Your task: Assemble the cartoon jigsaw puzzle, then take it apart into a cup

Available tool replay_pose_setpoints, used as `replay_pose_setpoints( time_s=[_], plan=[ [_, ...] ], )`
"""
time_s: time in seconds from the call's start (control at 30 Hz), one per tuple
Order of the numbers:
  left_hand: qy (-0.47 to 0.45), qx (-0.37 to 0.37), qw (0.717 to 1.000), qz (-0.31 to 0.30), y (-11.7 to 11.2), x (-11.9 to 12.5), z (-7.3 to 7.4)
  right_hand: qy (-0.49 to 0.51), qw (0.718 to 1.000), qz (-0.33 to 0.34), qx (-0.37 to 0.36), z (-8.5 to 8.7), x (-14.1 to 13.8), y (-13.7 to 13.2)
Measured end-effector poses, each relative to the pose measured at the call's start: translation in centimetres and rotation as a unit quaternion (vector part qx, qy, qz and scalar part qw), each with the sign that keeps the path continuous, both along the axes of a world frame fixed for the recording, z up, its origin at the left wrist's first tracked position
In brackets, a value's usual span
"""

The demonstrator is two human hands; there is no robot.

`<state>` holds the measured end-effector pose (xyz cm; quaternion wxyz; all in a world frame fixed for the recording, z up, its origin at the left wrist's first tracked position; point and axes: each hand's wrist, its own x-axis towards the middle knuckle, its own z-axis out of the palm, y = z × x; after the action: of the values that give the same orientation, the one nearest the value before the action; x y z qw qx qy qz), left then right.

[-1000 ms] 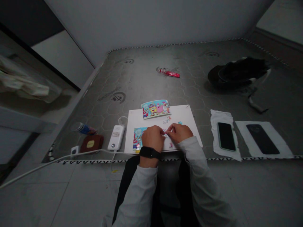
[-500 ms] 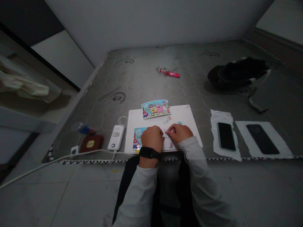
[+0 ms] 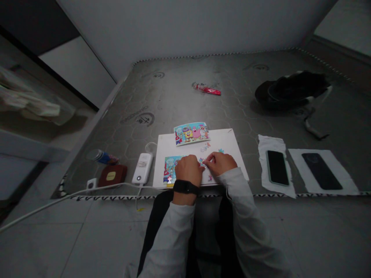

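Observation:
A partly assembled jigsaw puzzle (image 3: 169, 170) with bright cartoon figures lies on a white board (image 3: 159, 152). My left hand (image 3: 189, 169), wearing a black wristband, is closed over the puzzle's right part and hides it; what its curled fingers hold is hidden. Just right of it, my right hand (image 3: 222, 163) pinches a small jigsaw piece (image 3: 204, 163) between thumb and forefinger, close to my left thumb. Loose pieces (image 3: 205, 147) lie above the hands, and a blue piece (image 3: 221, 150) is beyond my right knuckles. The cartoon picture card (image 3: 191, 133) rests across the board's far edge.
Left of the board are a white power bank (image 3: 143, 168) with a cable, a brown box (image 3: 112, 176) and a blue bottle (image 3: 102, 157). To the right lie two phones (image 3: 277, 167) on white sheets. Farther back are a red packet (image 3: 207, 89) and a black cap (image 3: 290, 90).
My left hand has shifted slightly right, showing a little more of the puzzle's left part. My right hand keeps its pinch in nearly the same place.

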<state>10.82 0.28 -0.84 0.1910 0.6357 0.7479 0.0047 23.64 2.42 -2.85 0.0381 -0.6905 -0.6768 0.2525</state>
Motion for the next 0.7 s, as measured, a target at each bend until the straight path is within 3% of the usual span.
replay_pose_setpoints(
  time_s=[0.7],
  plan=[
    [-0.029, -0.001, 1.0, -0.009, 0.15, -0.84, -0.03, -0.011, 1.0, 0.011, 0.004, -0.15, 0.0, -0.02]
  ],
)
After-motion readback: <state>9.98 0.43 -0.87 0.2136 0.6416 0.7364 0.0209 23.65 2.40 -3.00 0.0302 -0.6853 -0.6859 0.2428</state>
